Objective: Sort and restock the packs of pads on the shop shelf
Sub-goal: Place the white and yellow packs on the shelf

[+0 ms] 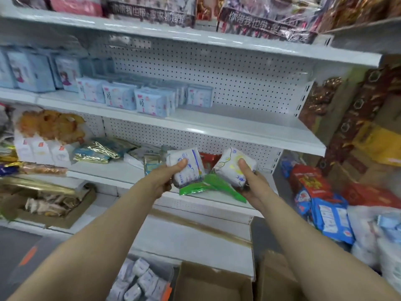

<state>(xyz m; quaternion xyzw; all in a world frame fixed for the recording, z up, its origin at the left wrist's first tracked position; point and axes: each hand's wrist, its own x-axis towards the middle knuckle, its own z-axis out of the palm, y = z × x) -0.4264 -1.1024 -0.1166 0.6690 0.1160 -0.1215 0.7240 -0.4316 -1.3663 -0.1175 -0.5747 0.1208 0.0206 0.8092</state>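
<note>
Both bare forearms are reaching up from the lower corners toward centre frame. The left hand [166,179] is gripping a soft, glossy white-and-blue pack [188,170], thumb pressing its face and top leaning left. The right hand [252,183] is gripping a puffy white-and-yellow pack [233,168] the same way, top leaning right. Both packs are hovering just before the white metal shelf [108,170].

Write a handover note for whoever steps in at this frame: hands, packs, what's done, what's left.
Left hand grips a white-and-blue pad pack; right hand grips a white-and-yellow pad pack, both held before the lower shelf.
Done: light-blue packs stand in rows on the middle shelf's left; its right is bare.
Left: shelve both held packs; more white packs lie below, beside the cardboard box.
</note>
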